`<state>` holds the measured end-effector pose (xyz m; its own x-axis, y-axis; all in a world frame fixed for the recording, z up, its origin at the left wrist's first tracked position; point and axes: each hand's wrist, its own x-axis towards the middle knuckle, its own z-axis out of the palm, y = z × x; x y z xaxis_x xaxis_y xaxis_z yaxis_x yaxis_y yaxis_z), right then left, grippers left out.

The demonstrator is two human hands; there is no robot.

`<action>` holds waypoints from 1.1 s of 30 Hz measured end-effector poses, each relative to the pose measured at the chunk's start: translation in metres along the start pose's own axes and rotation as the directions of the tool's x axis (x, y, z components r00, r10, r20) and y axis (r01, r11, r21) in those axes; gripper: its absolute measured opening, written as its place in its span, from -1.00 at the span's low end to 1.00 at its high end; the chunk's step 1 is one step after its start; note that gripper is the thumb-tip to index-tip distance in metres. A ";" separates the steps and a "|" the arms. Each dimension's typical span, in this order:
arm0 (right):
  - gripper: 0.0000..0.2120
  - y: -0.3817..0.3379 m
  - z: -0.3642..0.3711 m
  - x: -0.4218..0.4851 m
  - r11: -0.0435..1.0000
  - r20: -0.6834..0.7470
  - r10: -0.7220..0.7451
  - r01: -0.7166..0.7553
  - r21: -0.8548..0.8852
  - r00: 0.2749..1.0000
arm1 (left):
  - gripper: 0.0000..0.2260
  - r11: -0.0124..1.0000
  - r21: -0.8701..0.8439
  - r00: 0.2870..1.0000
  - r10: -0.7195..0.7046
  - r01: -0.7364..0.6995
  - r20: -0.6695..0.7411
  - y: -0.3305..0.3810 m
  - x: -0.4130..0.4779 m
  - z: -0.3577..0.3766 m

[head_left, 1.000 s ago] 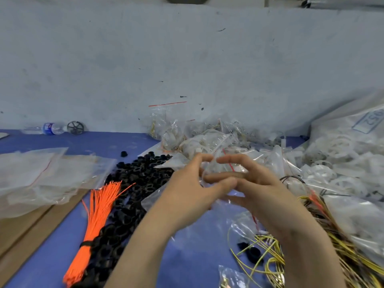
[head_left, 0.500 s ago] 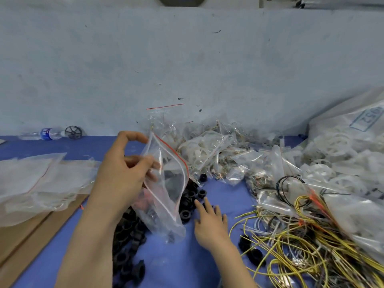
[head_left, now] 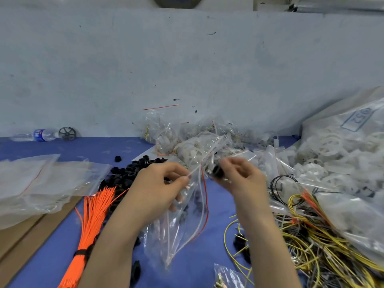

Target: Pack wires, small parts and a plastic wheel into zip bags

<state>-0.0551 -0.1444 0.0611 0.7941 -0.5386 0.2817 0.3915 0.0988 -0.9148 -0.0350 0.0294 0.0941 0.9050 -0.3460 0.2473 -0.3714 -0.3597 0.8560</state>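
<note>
Since 0.5 s ago: right hand [head_left: 236, 177] up off the table, now at the bag's mouth w/ a small black part [head_left: 217, 171] pinched in curled fingers. Left hand [head_left: 160, 188] pinches the zip bag [head_left: 182, 221] by its top edge, approx. mid-frame, above the blue table [head_left: 203, 256]; bag hangs open, red seal line visible. Step: loading black parts into bag. Next, prob.: drop part through the mouth, left keeping it spread. Both forearms reach fwd, hands near each other, not touching.

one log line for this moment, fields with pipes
step: loading part into bag | left hand: pinches zip bag rim open | right hand: holds black part at bag mouth | part not yet inside
</note>
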 end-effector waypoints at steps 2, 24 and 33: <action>-0.92 -0.032 -0.004 -0.010 0.988 0.138 -0.084 0.064 0.142 0.987 | -0.86 1.000 0.030 1.000 -0.005 0.005 -0.005 0.000 0.000 0.000; -0.88 -0.046 -0.006 -0.003 0.995 0.167 -0.062 0.074 -0.063 0.984 | -0.83 0.999 -0.038 0.973 0.011 -0.020 -0.232 -0.010 0.007 -0.009; -0.56 0.086 -0.108 0.102 -0.195 0.223 0.426 0.330 -0.924 0.877 | -0.80 0.995 -0.021 0.965 0.086 -0.095 -0.247 -0.006 0.000 -0.027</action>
<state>0.0095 -0.2814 -0.0197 0.9668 -0.2432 -0.0782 -0.2436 -0.9699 0.0043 -0.0274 0.0549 0.1015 0.8926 -0.1508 0.4248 -0.4508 -0.3068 0.8382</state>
